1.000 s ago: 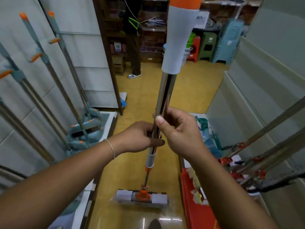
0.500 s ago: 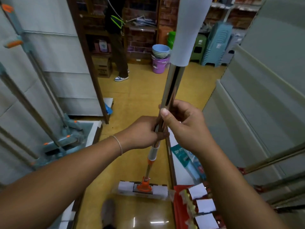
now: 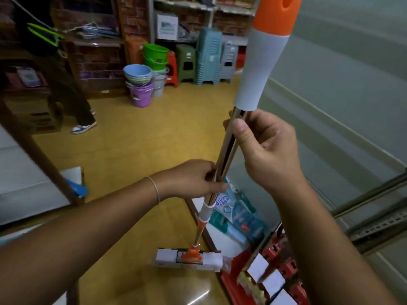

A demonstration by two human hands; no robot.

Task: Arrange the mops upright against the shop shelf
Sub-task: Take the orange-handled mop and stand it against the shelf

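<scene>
Mop (image 3: 229, 150) stands in the aisle, head (image 3: 189, 259) flat on the yellow floor (image 3: 132, 150), just left of the shelf base (image 3: 220, 245). Long axis near vertical, tilted so the orange-capped grip (image 3: 264, 51) leans toward the grey shelf (image 3: 330, 106); head down, grip up. My left hand (image 3: 193, 179) grasps the metal shaft low, my right hand (image 3: 266, 150) grasps it higher, just under the grip. Step in hand, I judge: carrying the mop to its spot. Next: bring the head against the shelf base and lean the grip onto the shelf, then let go
</scene>
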